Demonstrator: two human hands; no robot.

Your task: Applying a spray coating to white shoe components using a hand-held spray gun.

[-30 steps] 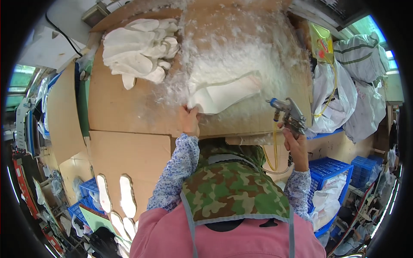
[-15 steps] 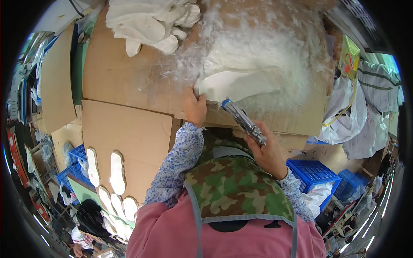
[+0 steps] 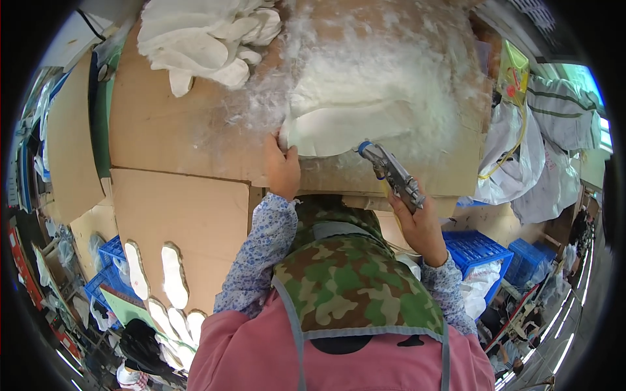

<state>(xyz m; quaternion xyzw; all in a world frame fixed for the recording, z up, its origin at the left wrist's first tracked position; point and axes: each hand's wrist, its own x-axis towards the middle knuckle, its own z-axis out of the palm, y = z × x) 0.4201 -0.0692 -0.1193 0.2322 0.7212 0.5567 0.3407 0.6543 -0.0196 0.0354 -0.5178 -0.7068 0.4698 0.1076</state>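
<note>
A white insole (image 3: 326,135) lies on the cardboard-covered table, on a patch of whitish, web-like residue. My left hand (image 3: 283,171) pinches its left end between thumb and fingers. In my right hand (image 3: 420,221) is a metal spray gun (image 3: 394,171) with a blue tip, my fingers wrapped round its grip. Its nozzle is at the insole's near edge, right of the middle. A thin yellow hose shows just below the gun. At the far left of the table lies a loose pile of white insoles (image 3: 208,42).
Several white insoles (image 3: 175,277) lie on a lower cardboard sheet (image 3: 179,215) at left. Blue crates (image 3: 479,251) stand at right, one holding white plastic. White plastic bags (image 3: 515,163) hang off the table's right side. An upright cardboard panel (image 3: 72,140) borders the left.
The spray gun in my right hand has moved right along the insole's near edge. My left hand still grips the left end. The whole view has shifted slightly.
</note>
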